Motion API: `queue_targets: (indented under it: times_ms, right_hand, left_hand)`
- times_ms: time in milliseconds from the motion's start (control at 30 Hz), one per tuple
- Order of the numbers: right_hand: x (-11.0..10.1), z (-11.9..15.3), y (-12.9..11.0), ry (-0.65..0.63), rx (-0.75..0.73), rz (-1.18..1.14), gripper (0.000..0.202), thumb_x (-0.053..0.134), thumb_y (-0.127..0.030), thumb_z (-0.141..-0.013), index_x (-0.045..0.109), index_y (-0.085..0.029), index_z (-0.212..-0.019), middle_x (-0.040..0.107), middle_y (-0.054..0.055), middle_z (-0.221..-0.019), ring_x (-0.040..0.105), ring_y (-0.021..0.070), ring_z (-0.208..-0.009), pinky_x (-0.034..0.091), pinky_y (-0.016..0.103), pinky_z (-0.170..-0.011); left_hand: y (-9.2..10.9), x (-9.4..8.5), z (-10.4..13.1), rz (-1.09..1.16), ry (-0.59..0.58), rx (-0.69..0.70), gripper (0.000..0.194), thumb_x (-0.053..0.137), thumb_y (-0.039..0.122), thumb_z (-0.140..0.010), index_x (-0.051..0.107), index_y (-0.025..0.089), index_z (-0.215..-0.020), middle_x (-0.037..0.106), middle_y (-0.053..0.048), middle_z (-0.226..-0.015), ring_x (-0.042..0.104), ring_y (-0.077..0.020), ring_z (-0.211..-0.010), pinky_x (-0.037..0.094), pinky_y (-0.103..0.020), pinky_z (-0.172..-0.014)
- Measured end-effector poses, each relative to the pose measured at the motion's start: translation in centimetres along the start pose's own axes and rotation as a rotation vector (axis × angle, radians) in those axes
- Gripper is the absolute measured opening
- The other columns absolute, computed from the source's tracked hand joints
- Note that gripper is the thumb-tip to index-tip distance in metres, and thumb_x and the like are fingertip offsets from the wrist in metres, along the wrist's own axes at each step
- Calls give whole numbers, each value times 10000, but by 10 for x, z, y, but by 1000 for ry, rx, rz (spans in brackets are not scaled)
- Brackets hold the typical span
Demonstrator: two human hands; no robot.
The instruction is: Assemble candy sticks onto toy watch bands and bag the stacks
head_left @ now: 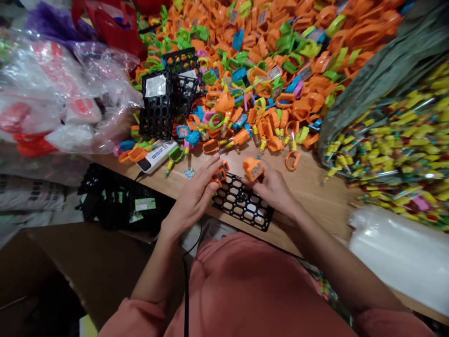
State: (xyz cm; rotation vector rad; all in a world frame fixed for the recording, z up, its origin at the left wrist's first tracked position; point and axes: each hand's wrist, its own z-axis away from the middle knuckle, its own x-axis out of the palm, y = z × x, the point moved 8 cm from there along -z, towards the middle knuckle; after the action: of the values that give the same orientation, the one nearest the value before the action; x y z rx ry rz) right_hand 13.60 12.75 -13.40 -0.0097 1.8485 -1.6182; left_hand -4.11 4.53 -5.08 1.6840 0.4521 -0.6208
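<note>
A black plastic grid tray lies at the table's front edge. At its left end my left hand has its fingers closed round an orange toy watch. Above the tray's upper right side, my right hand pinches another orange toy watch, its face towards me. Behind both hands spreads a large pile of mostly orange toy watches, mixed with green, blue and pink ones. A loose orange band rests on the table to the right of my right hand.
Black grids stand against the pile. A white box-like device with a cable lies left. Clear plastic bags fill the left side. At right are a green sack of yellow candy tubes and a white plastic roll. A cardboard box sits below.
</note>
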Motion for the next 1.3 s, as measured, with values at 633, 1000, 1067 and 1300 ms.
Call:
queue_targets:
  times_ms: [633, 1000, 1067, 1300]
  right_hand:
    - [85, 58, -46, -164, -496, -10, 175, 447, -145, -989, 583, -234, -925, 667, 78, -841, 604, 232, -787, 515, 362, -735]
    - [3, -52, -28, -299, -170, 84, 206, 569, -325, -921, 749, -224, -933, 770, 86, -923, 711, 253, -844, 544, 368, -761]
    - [-1, -83, -37, -282, -166, 27, 218, 599, -354, -895, 758, -211, -936, 766, 86, -910, 708, 246, -835, 549, 363, -756]
    - [83, -133, -91, -658, -295, -147, 295, 632, -332, -884, 792, -215, -1102, 786, 46, -990, 708, 191, -830, 547, 290, -731]
  left_hand:
    - [-8, 4, 4, 185, 56, -15, 483, 359, 428, -1091, 487, 255, -1524, 418, -74, -1638, 374, -235, -1530, 318, -460, -1278]
    - [-128, -27, 42, -246, 410, -383, 198, 670, 264, -935, 729, 157, -1091, 685, -117, -1073, 615, -278, -1059, 511, -459, -968]
    - [-130, -18, 42, -290, 400, -348, 195, 671, 228, -928, 732, 169, -1103, 683, -122, -1122, 593, -284, -1083, 490, -478, -994]
    - [-128, -21, 51, -373, 426, -317, 178, 558, 227, -985, 730, 206, -942, 702, -87, -994, 599, -260, -980, 515, -443, -922]
